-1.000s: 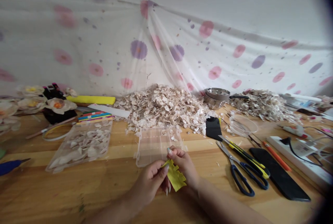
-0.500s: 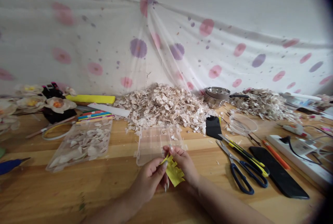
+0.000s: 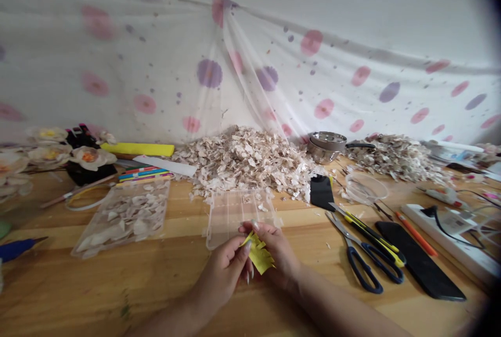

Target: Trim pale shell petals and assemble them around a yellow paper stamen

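Note:
Between my hands is a small yellow strip of paper-like material (image 3: 261,259) with a fringe cut along one edge. My left hand (image 3: 226,263) pinches its left end between thumb and fingers. Close against it, my right hand (image 3: 277,248) grips the same strip, its thumb and fingertips meeting near the upper end. Part of the strip is hidden by the fingers. Just behind my hands lies a clear compartment box (image 3: 223,217), with a few pale flakes at its far side.
A large heap of pale dried petals (image 3: 242,159) stands behind the box. Left is a tray of petals (image 3: 129,212); at the right lie scissors (image 3: 368,264), a yellow-black utility knife (image 3: 371,232), a black phone (image 3: 422,261) and a power strip (image 3: 450,232). Metal bowls (image 3: 326,146) stand farther back.
The yellow strip has tilted slightly and its loose end has shifted a little up and left. My right fingers have moved slightly left; both hands keep their hold.

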Motion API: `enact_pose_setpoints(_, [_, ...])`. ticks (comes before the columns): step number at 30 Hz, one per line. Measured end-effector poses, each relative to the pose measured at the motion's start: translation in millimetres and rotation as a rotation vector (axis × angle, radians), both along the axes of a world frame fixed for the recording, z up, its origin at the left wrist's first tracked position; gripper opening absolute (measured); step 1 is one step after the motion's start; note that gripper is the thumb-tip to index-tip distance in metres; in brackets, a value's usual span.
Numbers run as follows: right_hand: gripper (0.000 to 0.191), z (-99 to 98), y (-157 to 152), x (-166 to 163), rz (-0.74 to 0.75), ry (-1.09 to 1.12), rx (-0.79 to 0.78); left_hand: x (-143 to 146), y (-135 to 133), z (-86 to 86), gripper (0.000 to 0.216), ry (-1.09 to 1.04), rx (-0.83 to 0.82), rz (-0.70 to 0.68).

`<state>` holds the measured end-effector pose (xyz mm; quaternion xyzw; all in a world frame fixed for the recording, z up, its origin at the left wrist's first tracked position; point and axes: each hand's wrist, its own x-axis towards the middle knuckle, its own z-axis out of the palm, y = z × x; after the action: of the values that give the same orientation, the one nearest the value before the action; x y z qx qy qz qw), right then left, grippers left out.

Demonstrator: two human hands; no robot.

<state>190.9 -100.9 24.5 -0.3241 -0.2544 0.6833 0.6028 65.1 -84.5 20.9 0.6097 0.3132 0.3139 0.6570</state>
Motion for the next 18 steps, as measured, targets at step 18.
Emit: enact_pose_setpoints(18, [0.029,0.4,1.8,0.0,-0.048,0.082,-0.075,-2.1,-2.1,-2.5,0.043,0.035,0.024,-0.018])
